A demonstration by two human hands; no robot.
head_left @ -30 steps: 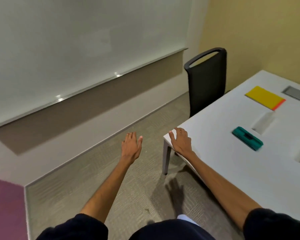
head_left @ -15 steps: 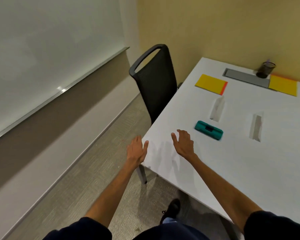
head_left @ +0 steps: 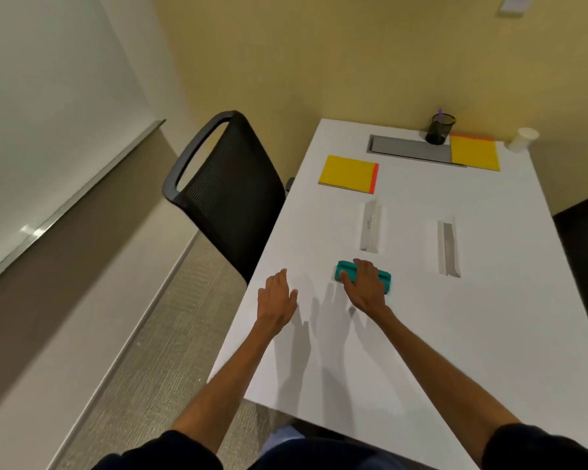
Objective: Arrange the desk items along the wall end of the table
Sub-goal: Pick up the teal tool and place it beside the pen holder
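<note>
Now reached forward since half a second ago: right hand [head_left: 365, 287] draped over teal eraser [head_left: 362, 276] near desk [head_left: 421, 334] left edge, fingers curled on it, grip not certain. Left hand [head_left: 276, 300] spread flat, empty, beside. Likely light, rigid; best pinched across long sides. Yellow notebook [head_left: 348, 174] farther toward wall end.

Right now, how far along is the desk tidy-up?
Done: one yellow pad, the mesh pen cup and a paper cup already sit at the wall end. In hand: the right hand rests over the teal eraser, grip not clearly closed; the left hand is empty. Left: the other yellow pad and two white folded items mid-table.
</note>
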